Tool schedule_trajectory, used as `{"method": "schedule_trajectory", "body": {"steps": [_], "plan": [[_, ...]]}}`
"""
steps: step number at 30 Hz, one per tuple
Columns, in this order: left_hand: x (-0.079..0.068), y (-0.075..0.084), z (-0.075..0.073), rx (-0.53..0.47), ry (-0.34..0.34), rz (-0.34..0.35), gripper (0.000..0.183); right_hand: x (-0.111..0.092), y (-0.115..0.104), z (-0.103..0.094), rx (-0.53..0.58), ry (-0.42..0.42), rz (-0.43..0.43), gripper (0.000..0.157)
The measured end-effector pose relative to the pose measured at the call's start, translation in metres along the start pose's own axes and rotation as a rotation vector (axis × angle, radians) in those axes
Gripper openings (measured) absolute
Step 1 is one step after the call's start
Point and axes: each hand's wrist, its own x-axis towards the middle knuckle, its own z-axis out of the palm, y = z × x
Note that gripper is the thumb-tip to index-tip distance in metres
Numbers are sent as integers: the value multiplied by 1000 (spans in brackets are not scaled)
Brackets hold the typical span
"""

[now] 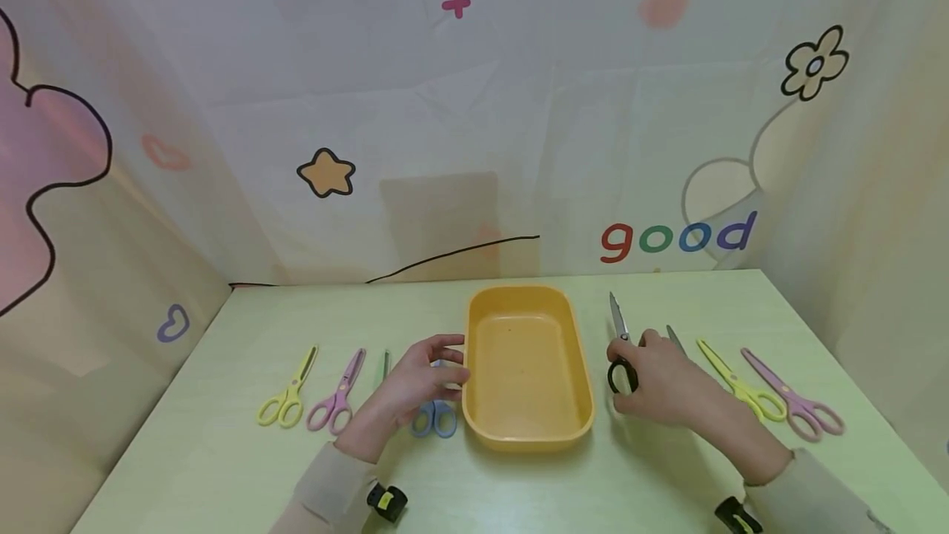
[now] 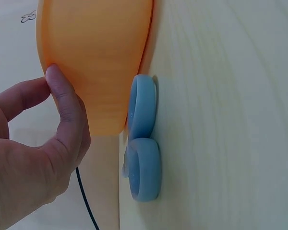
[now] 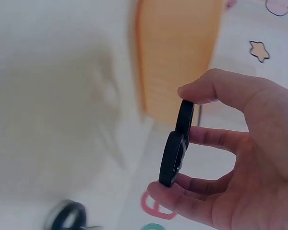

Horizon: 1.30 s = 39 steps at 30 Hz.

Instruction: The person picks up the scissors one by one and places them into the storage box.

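My right hand (image 1: 660, 377) holds a pair of black-handled scissors (image 1: 621, 320) by the finger loops, right of the yellow tray (image 1: 528, 445). In the right wrist view, thumb and fingers pinch the edges of the black handles (image 3: 170, 158), raised off the table. My left hand (image 1: 418, 377) touches the tray's left side with its fingertips (image 2: 53, 74). Blue-handled scissors (image 1: 433, 420) lie beside the tray under that hand, partly covered. Another pair with black handles (image 3: 69, 218) rests on the table; in the head view only its blade (image 1: 675, 340) shows past my right hand.
Left on the table lie yellow scissors (image 1: 285, 398), pink scissors (image 1: 337, 402) and a green pair (image 1: 385, 365) partly behind my left hand. On the right are yellow scissors (image 1: 741, 386) and purple-pink scissors (image 1: 793, 398). A printed curtain (image 1: 519, 130) stands behind the table.
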Motion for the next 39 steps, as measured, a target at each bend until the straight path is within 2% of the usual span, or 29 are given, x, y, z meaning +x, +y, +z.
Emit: {"method": "schedule_trajectory", "body": {"steps": [10, 22, 31, 39], "plan": [[0, -1, 0, -3, 6, -6, 57, 2, -18, -12, 2, 86, -66, 41], [3, -2, 0, -23, 2, -5, 55, 3, -53, -11, 66, 104, -181, 42], [2, -1, 1, -22, 14, -15, 55, 14, -83, 0, 73, 29, -200, 39], [2, 0, 2, -21, 13, -22, 55, 27, -98, 14, 50, 25, -262, 36]]}}
